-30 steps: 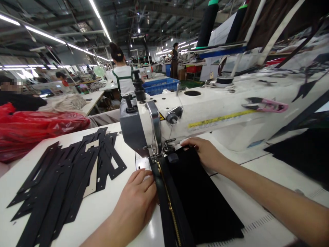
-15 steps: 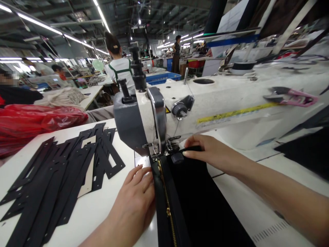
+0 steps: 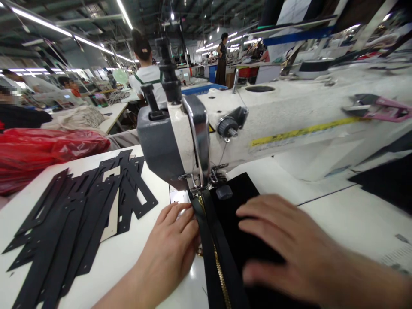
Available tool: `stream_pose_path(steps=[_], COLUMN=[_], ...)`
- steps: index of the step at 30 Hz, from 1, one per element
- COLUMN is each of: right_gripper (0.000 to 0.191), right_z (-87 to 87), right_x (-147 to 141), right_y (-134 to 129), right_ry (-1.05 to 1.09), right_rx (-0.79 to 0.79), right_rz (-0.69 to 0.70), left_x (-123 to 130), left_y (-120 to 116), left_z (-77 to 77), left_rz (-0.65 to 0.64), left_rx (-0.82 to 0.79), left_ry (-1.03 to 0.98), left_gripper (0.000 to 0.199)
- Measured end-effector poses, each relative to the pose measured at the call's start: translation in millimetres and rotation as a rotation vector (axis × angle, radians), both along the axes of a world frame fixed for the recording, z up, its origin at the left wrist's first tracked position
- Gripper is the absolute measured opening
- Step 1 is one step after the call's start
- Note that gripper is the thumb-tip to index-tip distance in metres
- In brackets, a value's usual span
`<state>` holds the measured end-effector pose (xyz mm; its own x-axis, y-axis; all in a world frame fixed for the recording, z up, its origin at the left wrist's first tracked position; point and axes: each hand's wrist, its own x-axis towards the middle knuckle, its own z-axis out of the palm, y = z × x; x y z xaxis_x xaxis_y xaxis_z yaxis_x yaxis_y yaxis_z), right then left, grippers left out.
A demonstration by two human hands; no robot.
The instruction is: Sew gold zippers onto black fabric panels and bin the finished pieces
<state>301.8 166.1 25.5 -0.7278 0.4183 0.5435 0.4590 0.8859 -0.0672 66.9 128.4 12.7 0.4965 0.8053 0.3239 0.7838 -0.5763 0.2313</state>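
White counter [image 3: 119, 257] spreads beneath a sewing machine [image 3: 283, 103] whose arm reaches from mid-frame toward two o'clock, with black cut pieces [image 3: 72, 223] piled at eight. A black fabric panel [image 3: 254, 253] lies at five o'clock, and a zip strip [image 3: 207, 240] runs alongside it at six. At four, the right hand [image 3: 299, 249], blurred, has its grip spread wide over the panel; contact cannot be told. The left hand [image 3: 174, 246], at seven, rests its fingertips against the strip's edge, thumb hidden, so whether that grip pinches anything is unclear. Good work here would likely mean keeping the gold teeth [image 3: 219, 270] straight and in line with the feed, the panel smooth and free of drag, and the left fingertips clear of the presser foot [image 3: 198, 191], just below centre at the strip's far end.
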Motion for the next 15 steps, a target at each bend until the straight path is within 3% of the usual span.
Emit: stream_pose_path(steps=[2,4,7,11,13,15], right_gripper=[0.032,0.033,0.038,0.037,0.032,0.027], right_z=[-0.1,-4.2,-1.9,32.1,53.7,70.5], right_x=[-3,-6,-7,-7,-5,-4], right_y=[-30,-49,-51,-21,-7,-5], right_ry=[-0.136,-0.149,-0.089,-0.020,-0.070,-0.075], right_rx=[0.037,0.059,0.045,-0.067,-0.117,-0.164], right_rz=[0.130,0.148,0.146,0.144,0.165,0.086], left_x=[-1,-2,-2,10,17,22], left_y=[1,-2,-15,-26,-20,-8], left_z=[4.5,8.7,13.3,18.9,23.7,30.2], left_rz=[0.005,-0.004,-0.050,-0.026,0.048,0.126], left_rx=[-0.027,-0.050,-0.047,0.173,0.299,0.362], left_ry=[0.007,0.006,-0.052,-0.171,-0.188,-0.167], left_gripper=[0.019,0.022,0.027,0.027,0.022,0.010])
